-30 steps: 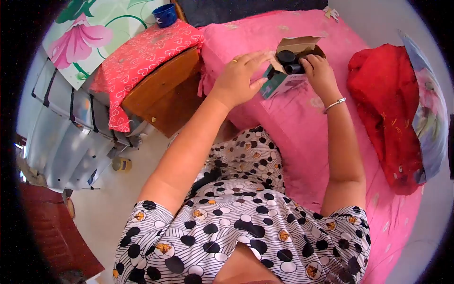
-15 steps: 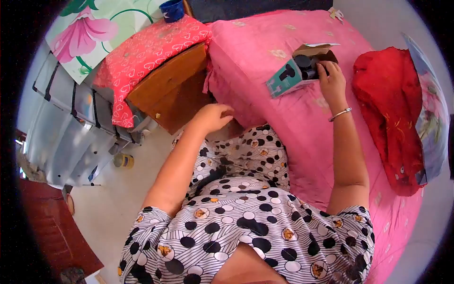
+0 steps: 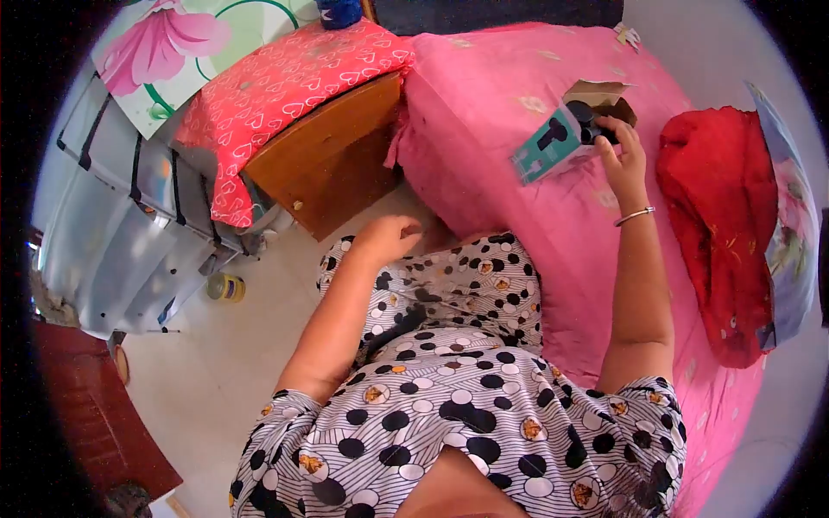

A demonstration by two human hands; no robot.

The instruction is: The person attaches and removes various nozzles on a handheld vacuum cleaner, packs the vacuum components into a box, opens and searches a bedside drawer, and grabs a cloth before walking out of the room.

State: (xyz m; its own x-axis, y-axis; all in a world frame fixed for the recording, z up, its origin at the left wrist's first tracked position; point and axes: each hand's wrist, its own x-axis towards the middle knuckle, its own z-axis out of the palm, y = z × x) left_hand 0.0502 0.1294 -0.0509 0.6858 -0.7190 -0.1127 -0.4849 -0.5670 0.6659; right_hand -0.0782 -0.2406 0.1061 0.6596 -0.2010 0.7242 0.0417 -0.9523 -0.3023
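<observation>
From the middle of our view, with twelve straight ahead, the pink bed [image 3: 488, 129] spreads from twelve to five o'clock. At eight we see pale floor [image 3: 207, 371]. A clear rack [image 3: 121, 229] stands at nine. A wooden cabinet [image 3: 324, 160] sits at eleven, close beside the bed, with a heart cloth [image 3: 298, 82] draped over its top and hanging down its near side. A bunched red cloth [image 3: 715, 198] lies on the bed at three.

Our box [image 3: 544, 157] is on the bed at two o'clock, its teal printed face towards us and a flap [image 3: 598, 90] raised at its far, open end. We judge the step in hand to be the right hand [image 3: 623, 157] working at that opening. Its thumb and fingers are bent and partly apart at the black parts [image 3: 579, 110] there; we cannot tell whether they grip one. Our left hand [image 3: 386, 239] hangs over the lap near the middle, loosely curled, with nothing visible in it, well apart from the box.

The next move, we think, calls for a sure pinch on one part and a steady box.

Smaller still are a blue cup [image 3: 341, 12] near eleven, on the heart cloth, and a yellowish tub [image 3: 225, 287] on the floor near nine.
</observation>
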